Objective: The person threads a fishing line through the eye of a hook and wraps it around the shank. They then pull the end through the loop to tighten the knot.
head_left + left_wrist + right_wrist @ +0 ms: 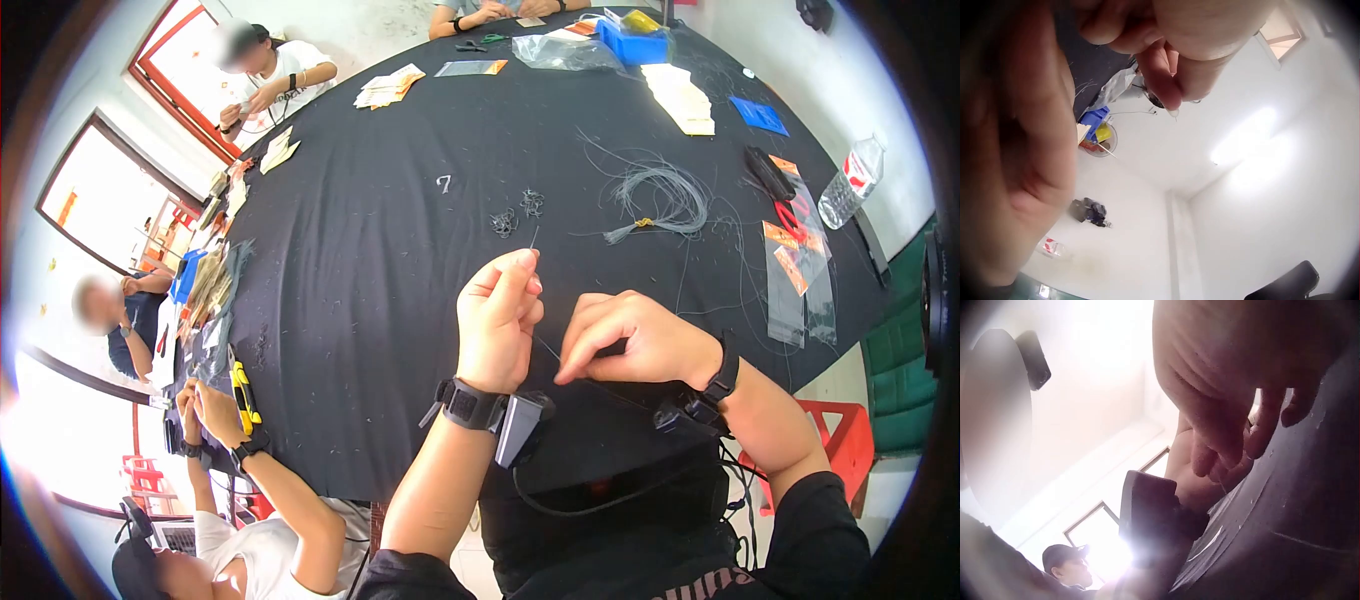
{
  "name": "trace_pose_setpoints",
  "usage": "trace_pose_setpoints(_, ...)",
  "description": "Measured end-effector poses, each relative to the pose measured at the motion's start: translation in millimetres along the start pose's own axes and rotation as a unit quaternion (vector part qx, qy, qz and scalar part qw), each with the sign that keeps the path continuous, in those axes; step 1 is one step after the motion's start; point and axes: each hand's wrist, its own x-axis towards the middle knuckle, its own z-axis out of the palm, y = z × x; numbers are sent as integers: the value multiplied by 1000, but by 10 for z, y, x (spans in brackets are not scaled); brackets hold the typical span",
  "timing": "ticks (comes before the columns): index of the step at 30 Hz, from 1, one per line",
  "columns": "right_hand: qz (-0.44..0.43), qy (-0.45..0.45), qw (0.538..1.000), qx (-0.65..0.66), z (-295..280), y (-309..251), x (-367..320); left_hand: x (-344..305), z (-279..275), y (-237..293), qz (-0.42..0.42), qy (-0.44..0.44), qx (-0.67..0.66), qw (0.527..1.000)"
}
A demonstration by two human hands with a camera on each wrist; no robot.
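In the head view the left hand (pixel 498 325) is raised over the black table, thumb and forefinger pinching a thin line (pixel 535 238) whose tip sticks up past them. Just right of it, the right hand (pixel 635 338) pinches a thin strand (pixel 546 347) that runs toward the left palm. The left wrist view shows the left hand (pixel 1179 44) with its fingertips together and the right hand (pixel 1022 150) close by. Fingertips of the right hand (pixel 1229 394) meet around a fine strand (pixel 1222 486) in the right wrist view. Two small dark piles (pixel 517 212) lie beyond the hands.
A coil of grey line (pixel 655 200) lies at the right of the black table (pixel 340 300), near red-handled scissors (pixel 790 222), plastic packets (pixel 785 300) and a water bottle (pixel 852 183). Yellow cutters (pixel 243 395) lie left. A blue box (pixel 632 45) stands far back. Several people sit around.
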Motion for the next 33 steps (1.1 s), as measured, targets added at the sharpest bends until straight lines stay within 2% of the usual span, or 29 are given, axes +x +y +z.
trace_pose_setpoints(6,-54,31,998,11,-113,-118,-4,20,-10,17,9,2,-11,1000)
trace_pose_setpoints(9,-72,16,997,36,-225,-171,-25,33,-50,14,10,11,-12,1000)
trace_pose_setpoints(11,-67,32,992,99,-272,-179,-78,50,-72,14,12,18,-13,1000)
trace_pose_setpoints(13,-55,49,981,181,-314,-185,-121,62,-73,24,14,28,-15,999)
trace_pose_setpoints(14,-97,48,975,195,-335,-132,-118,69,-81,16,13,31,-12,999)
trace_pose_setpoints(15,-90,65,966,233,-342,-153,-139,75,-89,2,11,35,-8,999)
trace_pose_setpoints(19,-172,128,922,322,-352,-108,-125,73,-102,-3,9,31,17,999)
trace_pose_setpoints(21,-180,169,901,356,-369,-145,-109,83,-114,-20,20,14,29,999)
trace_pose_setpoints(24,-126,175,910,353,-482,-149,-165,92,-86,-54,57,-22,63,996)
trace_pose_setpoints(28,25,173,915,365,-516,-91,-203,48,-57,-1,75,-106,169,977)
trace_pose_setpoints(31,121,152,935,298,-458,-118,-175,64,-64,31,226,-132,398,879)
trace_pose_setpoints(33,142,135,939,282,-412,-83,-166,39,-33,38,241,-143,367,887)
